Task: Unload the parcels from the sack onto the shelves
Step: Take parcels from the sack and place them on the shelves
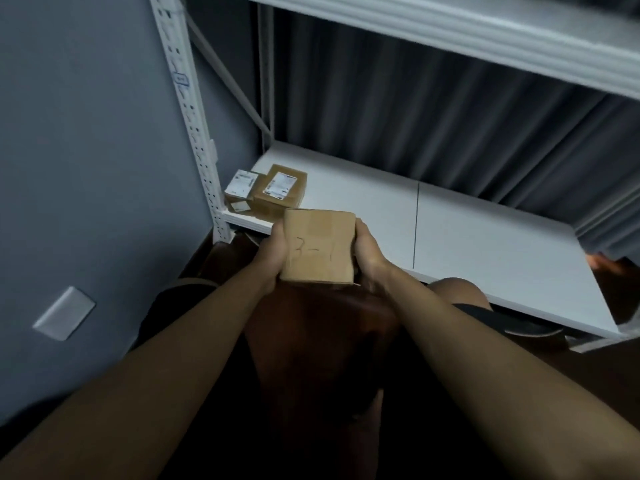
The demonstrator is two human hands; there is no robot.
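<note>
Both hands' grip, left hand (273,258), right hand (369,258), clasping cardboard parcel (318,247) marked "3-1"

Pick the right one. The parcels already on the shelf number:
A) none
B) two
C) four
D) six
B: two parcels, a small one and a bigger one, sit together in the left corner of the shelf; both hands hold a third.

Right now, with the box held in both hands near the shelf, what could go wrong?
1. The held box is gripped only at its sides by the left hand and right hand; it could slip.
2. Set down carelessly, it may bump the two parcels at the white shelf's left corner.
</note>
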